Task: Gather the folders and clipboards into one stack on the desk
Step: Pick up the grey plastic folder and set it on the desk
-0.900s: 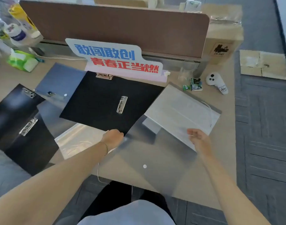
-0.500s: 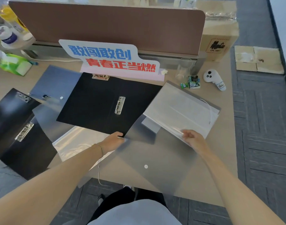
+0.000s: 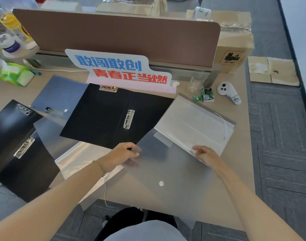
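Observation:
A translucent grey snap folder (image 3: 166,180) lies at the desk's front edge and hangs partly over it. My left hand (image 3: 121,155) pinches its far left corner, thumb on top. My right hand (image 3: 206,154) grips the near edge of a white zip folder (image 3: 195,122), which overlaps the translucent one's far right corner. An open black folder (image 3: 100,115) with a metal clip lies in the middle. Further left lie a second black clip folder (image 3: 13,150), a blue-grey folder (image 3: 60,94), another translucent folder (image 3: 49,134) and a clear sleeve (image 3: 79,157).
A printed sign (image 3: 121,70) leans on the brown partition (image 3: 117,35) behind the folders. A glass (image 3: 196,82), a small green carton (image 3: 207,95) and a white controller (image 3: 227,91) sit at the back right. A green wipes pack (image 3: 16,73) and bottles stand far left.
My right hand moved left onto the white zip folder's near edge and closed on it. My left hand shifted onto the translucent folder's corner and pinched it.

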